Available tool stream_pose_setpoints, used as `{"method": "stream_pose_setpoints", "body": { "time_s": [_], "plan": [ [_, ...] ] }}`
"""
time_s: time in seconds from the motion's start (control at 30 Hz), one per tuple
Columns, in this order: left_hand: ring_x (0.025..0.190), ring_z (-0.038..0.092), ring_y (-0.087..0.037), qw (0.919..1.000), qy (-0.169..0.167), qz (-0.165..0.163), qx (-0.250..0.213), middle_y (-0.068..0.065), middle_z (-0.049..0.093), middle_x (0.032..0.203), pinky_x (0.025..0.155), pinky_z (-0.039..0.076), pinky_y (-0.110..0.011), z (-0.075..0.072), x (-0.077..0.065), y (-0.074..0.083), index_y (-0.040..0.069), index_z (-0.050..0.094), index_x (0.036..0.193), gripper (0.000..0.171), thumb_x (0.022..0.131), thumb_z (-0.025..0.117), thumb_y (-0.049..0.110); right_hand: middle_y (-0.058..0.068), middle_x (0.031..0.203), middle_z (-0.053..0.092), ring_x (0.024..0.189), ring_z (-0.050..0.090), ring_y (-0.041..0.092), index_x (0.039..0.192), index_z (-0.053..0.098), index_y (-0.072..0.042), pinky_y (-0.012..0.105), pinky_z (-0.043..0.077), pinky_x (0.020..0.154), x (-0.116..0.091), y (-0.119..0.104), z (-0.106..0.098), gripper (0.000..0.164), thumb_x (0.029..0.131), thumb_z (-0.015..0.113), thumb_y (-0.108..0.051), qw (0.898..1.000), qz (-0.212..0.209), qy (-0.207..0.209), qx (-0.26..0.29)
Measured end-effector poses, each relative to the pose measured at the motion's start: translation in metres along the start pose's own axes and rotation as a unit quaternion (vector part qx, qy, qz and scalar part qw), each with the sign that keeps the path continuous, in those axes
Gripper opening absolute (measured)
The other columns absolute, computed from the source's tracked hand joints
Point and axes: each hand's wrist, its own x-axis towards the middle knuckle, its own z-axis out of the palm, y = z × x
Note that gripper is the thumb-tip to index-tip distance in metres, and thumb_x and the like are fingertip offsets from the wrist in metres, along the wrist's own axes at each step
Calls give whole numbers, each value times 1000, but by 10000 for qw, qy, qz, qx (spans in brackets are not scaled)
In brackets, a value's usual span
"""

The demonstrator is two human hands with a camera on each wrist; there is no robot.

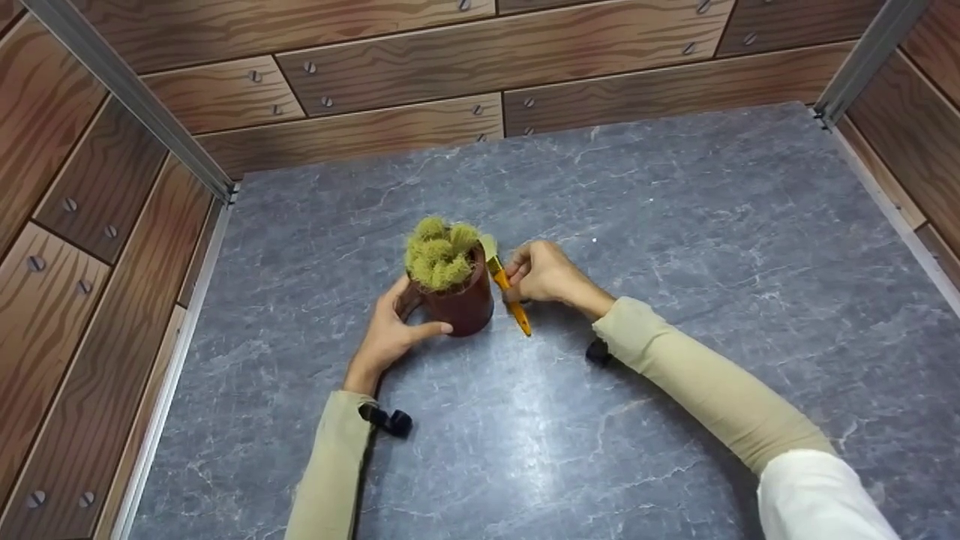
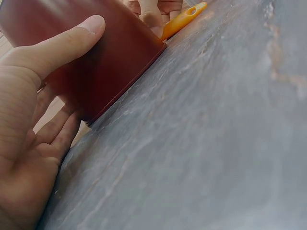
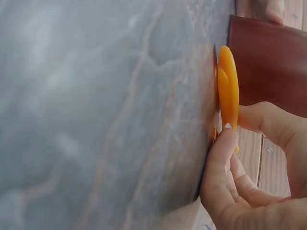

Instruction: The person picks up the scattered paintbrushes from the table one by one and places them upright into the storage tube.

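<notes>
A reddish-brown pot (image 1: 459,306) stands upright on the grey marbled table, with fuzzy yellow-green cactus balls (image 1: 441,255) filling its top. My left hand (image 1: 391,322) holds the pot from the left, thumb across its near side and fingers round behind it, low on the wall (image 2: 115,57). Just right of the pot, my right hand (image 1: 546,271) pinches a paintbrush (image 1: 517,309) between thumb and fingers. Its pale bristles point away, beside the pot's rim; the orange handle (image 3: 229,86) slants toward me, low over the table. Part of the handle is hidden behind the fingers.
The marbled table (image 1: 720,247) spreads out around the hands. Wood-patterned walls (image 1: 405,67) enclose it at the back and both sides, with metal posts at the far corners. A small white speck (image 1: 595,240) lies right of my right hand.
</notes>
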Motion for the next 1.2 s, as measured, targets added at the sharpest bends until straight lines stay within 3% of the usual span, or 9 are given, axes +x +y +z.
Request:
{"method": "stream_pose_setpoints", "body": {
  "time_s": [0.33, 0.57, 0.7, 0.87, 1.2],
  "plan": [
    [144, 58, -26, 10000, 15, 53, 34, -5, 60, 156, 125, 44, -38, -1, 1, 1, 16, 49, 160, 98, 75, 97, 1, 3, 84, 79, 74, 70, 11, 98, 77, -4, 21, 59, 65, 2, 6, -6, 23, 77, 86, 1, 9978, -55, -205, 622],
    [145, 57, -26, 10000, -38, 66, 45, -6, 60, 156, 126, 43, -38, -1, 1, 0, 16, 48, 161, 98, 76, 96, 2, 2, 91, 73, 81, 69, 13, 114, 72, 5, 23, 62, 69, -2, 6, -18, 28, 85, 75, 6, 9838, -233, -329, 1748],
    [144, 58, -25, 10000, -44, 7, 3, -6, 61, 155, 126, 43, -37, 1, -1, -1, 17, 50, 160, 97, 76, 96, 1, 5, 97, 74, 86, 72, 14, 119, 71, 8, 26, 66, 80, -11, -3, -28, 31, 89, 77, 6, 9711, -538, -216, 2316],
    [143, 59, -24, 10000, -15, -71, 23, -4, 62, 154, 125, 44, -36, 2, -3, -1, 18, 50, 159, 97, 76, 97, 2, 11, 107, 72, 92, 75, 21, 123, 70, 9, 36, 67, 89, -25, -22, -42, 32, 92, 76, 8, 9624, -1050, -205, 2497],
    [143, 58, -26, 10000, -18, -15, -57, -7, 62, 154, 125, 44, -37, 0, 1, 0, 15, 50, 159, 97, 75, 95, -2, 13, 108, 79, 93, 78, 22, 116, 73, 8, 37, 68, 86, -47, -61, -57, 25, 91, 77, 9, 9411, -2054, 428, 2652]
  ]
}}
